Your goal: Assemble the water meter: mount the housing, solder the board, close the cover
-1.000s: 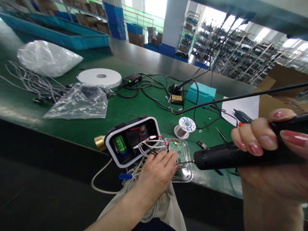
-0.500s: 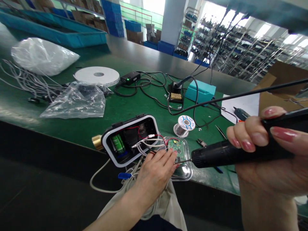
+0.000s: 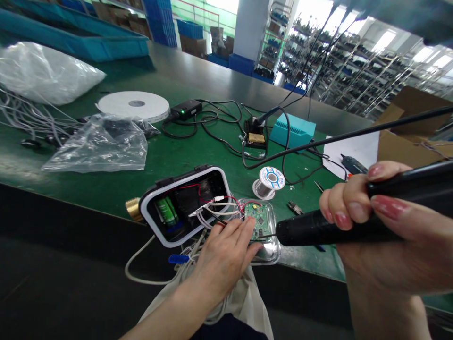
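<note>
My right hand (image 3: pixel 375 222) is wrapped round a black electric screwdriver (image 3: pixel 318 228), held almost level. Its thin bit points left, and the tip is over the lower part of a green circuit board (image 3: pixel 261 215). The board lies in a clear plastic cover (image 3: pixel 272 255). Fingers of my left hand (image 3: pixel 226 250) rest stretched out on the board's left side, the thumb apart near the bit. Left of them is an open black housing (image 3: pixel 148 200) with a white gasket, a green battery (image 3: pixel 167 210) and a brass fitting (image 3: pixel 133 209). Red, black and white wires join housing and board.
Behind the board stands a solder spool (image 3: pixel 269 182). Cutters (image 3: pixel 294 208), a soldering stand (image 3: pixel 255 137) and a teal soldering station (image 3: pixel 293 132) lie around it. A black cable (image 3: pixel 339 140) crosses above the right hand. Plastic bags (image 3: pixel 102 146) and a label roll (image 3: pixel 136 105) occupy the left.
The screwdriver and right hand have shifted slightly left, along with the whole view. My left thumb has moved away from the fingers, leaving the bit more exposed.
</note>
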A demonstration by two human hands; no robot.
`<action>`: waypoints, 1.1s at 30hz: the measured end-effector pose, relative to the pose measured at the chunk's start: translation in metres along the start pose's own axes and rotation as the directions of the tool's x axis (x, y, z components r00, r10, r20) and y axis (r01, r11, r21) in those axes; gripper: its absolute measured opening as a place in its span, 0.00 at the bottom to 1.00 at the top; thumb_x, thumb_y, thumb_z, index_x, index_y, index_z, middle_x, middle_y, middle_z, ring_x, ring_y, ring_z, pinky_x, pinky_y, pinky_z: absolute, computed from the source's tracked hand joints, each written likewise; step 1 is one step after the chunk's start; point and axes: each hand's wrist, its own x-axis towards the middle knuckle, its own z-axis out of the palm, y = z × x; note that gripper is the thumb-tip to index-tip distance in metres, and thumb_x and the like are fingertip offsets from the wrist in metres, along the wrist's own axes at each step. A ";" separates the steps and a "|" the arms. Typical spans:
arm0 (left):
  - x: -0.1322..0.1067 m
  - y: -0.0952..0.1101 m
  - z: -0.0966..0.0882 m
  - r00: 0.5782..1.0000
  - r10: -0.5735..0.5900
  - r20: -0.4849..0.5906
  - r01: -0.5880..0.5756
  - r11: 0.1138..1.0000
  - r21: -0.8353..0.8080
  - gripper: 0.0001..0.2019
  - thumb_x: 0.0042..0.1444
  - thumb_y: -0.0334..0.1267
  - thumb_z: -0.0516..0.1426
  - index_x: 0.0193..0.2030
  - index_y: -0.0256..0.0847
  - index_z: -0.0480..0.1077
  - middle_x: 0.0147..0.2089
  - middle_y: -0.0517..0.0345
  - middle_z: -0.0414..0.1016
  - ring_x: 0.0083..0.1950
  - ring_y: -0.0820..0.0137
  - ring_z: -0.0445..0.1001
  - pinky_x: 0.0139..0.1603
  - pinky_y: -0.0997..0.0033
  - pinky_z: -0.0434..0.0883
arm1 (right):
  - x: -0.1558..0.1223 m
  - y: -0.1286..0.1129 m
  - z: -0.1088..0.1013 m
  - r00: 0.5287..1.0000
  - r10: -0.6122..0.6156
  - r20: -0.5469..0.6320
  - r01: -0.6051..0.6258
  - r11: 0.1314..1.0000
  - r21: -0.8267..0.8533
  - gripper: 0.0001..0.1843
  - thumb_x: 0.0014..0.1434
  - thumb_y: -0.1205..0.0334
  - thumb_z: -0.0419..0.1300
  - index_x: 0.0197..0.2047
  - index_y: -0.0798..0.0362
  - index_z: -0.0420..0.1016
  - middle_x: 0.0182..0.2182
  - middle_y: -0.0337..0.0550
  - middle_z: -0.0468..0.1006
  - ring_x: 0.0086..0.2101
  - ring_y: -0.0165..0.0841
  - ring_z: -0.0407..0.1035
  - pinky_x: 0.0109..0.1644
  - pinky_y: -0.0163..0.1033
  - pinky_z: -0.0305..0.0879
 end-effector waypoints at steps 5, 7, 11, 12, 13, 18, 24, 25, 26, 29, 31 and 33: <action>0.001 0.000 -0.001 1.000 0.003 0.004 -0.003 1.000 0.010 0.16 0.61 0.40 0.54 0.52 0.33 0.65 0.43 0.51 0.77 0.45 0.65 0.72 0.39 0.67 0.63 | -0.002 0.003 0.004 1.000 0.003 0.005 -0.003 1.000 -0.024 0.08 0.48 0.70 0.58 0.34 0.52 0.69 0.16 0.33 0.67 0.17 0.26 0.61 0.22 0.34 0.59; 0.001 0.000 -0.001 1.000 0.004 0.002 -0.004 1.000 0.014 0.16 0.61 0.40 0.53 0.52 0.33 0.64 0.43 0.51 0.77 0.45 0.65 0.72 0.39 0.67 0.63 | -0.003 0.002 0.008 0.999 0.038 0.010 -0.038 0.999 -0.039 0.07 0.48 0.69 0.59 0.33 0.51 0.69 0.16 0.33 0.67 0.17 0.26 0.61 0.23 0.35 0.59; 0.001 0.001 -0.001 1.000 -0.008 0.015 0.008 1.000 0.011 0.15 0.61 0.40 0.53 0.52 0.34 0.64 0.41 0.52 0.76 0.43 0.65 0.72 0.37 0.66 0.63 | -0.003 -0.001 0.020 0.994 0.113 0.014 -0.110 0.987 -0.121 0.07 0.47 0.68 0.60 0.32 0.49 0.68 0.16 0.31 0.66 0.16 0.27 0.60 0.22 0.37 0.58; 0.001 0.001 -0.002 1.000 -0.009 0.017 0.009 1.000 0.009 0.14 0.62 0.39 0.52 0.51 0.34 0.65 0.41 0.52 0.76 0.43 0.65 0.72 0.37 0.66 0.64 | -0.002 -0.001 0.024 0.993 0.116 0.024 -0.111 0.982 -0.150 0.07 0.47 0.68 0.60 0.31 0.49 0.68 0.15 0.31 0.66 0.16 0.27 0.59 0.21 0.37 0.57; 0.002 0.002 -0.002 1.000 -0.007 0.013 0.007 1.000 0.007 0.14 0.62 0.39 0.51 0.50 0.33 0.65 0.40 0.51 0.76 0.42 0.64 0.72 0.37 0.66 0.64 | -0.001 -0.001 0.027 0.992 0.118 0.035 -0.110 0.977 -0.183 0.07 0.46 0.69 0.60 0.30 0.48 0.68 0.16 0.31 0.65 0.16 0.28 0.59 0.21 0.37 0.57; 0.006 0.001 -0.004 0.999 0.026 -0.045 -0.026 1.000 0.008 0.13 0.64 0.37 0.46 0.48 0.32 0.66 0.37 0.50 0.76 0.39 0.63 0.72 0.34 0.65 0.64 | 0.002 0.005 0.039 0.982 0.143 0.123 -0.111 0.964 -0.240 0.06 0.46 0.68 0.60 0.28 0.48 0.69 0.21 0.35 0.66 0.21 0.31 0.61 0.22 0.39 0.57; 0.003 0.001 0.002 0.999 0.018 -0.033 -0.018 1.000 0.011 0.09 0.62 0.35 0.50 0.46 0.34 0.66 0.37 0.52 0.76 0.39 0.64 0.73 0.36 0.65 0.65 | 0.003 0.011 0.039 0.973 0.142 0.184 -0.107 0.976 -0.188 0.07 0.47 0.70 0.59 0.31 0.50 0.70 0.21 0.34 0.66 0.20 0.28 0.60 0.22 0.37 0.57; 0.003 0.001 0.003 1.000 0.011 -0.027 -0.011 1.000 0.012 0.09 0.62 0.35 0.51 0.46 0.34 0.66 0.37 0.52 0.76 0.39 0.65 0.72 0.35 0.65 0.65 | 0.003 0.013 0.038 0.972 0.127 0.199 -0.091 0.979 -0.184 0.07 0.48 0.69 0.59 0.32 0.50 0.71 0.21 0.35 0.67 0.20 0.28 0.60 0.22 0.37 0.57; 0.003 0.001 0.004 1.000 0.005 -0.021 -0.005 1.000 0.011 0.09 0.61 0.35 0.52 0.47 0.34 0.66 0.37 0.53 0.75 0.39 0.65 0.72 0.35 0.66 0.65 | 0.003 0.015 0.037 0.970 0.114 0.216 -0.075 0.980 -0.182 0.08 0.48 0.68 0.60 0.34 0.50 0.71 0.22 0.35 0.67 0.20 0.28 0.61 0.23 0.37 0.58; 0.002 0.003 0.005 1.000 -0.026 -0.013 0.026 1.000 0.002 0.10 0.60 0.35 0.54 0.48 0.35 0.65 0.37 0.53 0.76 0.40 0.65 0.73 0.36 0.65 0.66 | 0.004 0.020 0.037 0.959 0.092 0.268 -0.045 0.983 -0.178 0.10 0.49 0.67 0.62 0.38 0.50 0.72 0.23 0.35 0.68 0.20 0.28 0.62 0.23 0.37 0.59; 0.000 0.003 0.007 0.999 -0.051 0.001 0.051 0.999 -0.011 0.13 0.59 0.35 0.56 0.49 0.35 0.65 0.39 0.53 0.76 0.43 0.64 0.73 0.39 0.64 0.67 | 0.007 0.022 0.038 0.948 0.124 0.294 -0.074 0.982 -0.175 0.12 0.50 0.66 0.62 0.40 0.50 0.72 0.22 0.34 0.69 0.20 0.28 0.63 0.23 0.36 0.60; -0.004 0.003 0.012 0.998 -0.064 -0.005 0.064 0.998 -0.027 0.16 0.58 0.36 0.56 0.52 0.34 0.63 0.43 0.52 0.76 0.46 0.64 0.72 0.43 0.63 0.67 | 0.014 0.020 0.040 0.937 0.160 0.312 -0.115 0.981 -0.157 0.12 0.51 0.64 0.61 0.41 0.51 0.71 0.20 0.34 0.69 0.18 0.29 0.63 0.22 0.36 0.60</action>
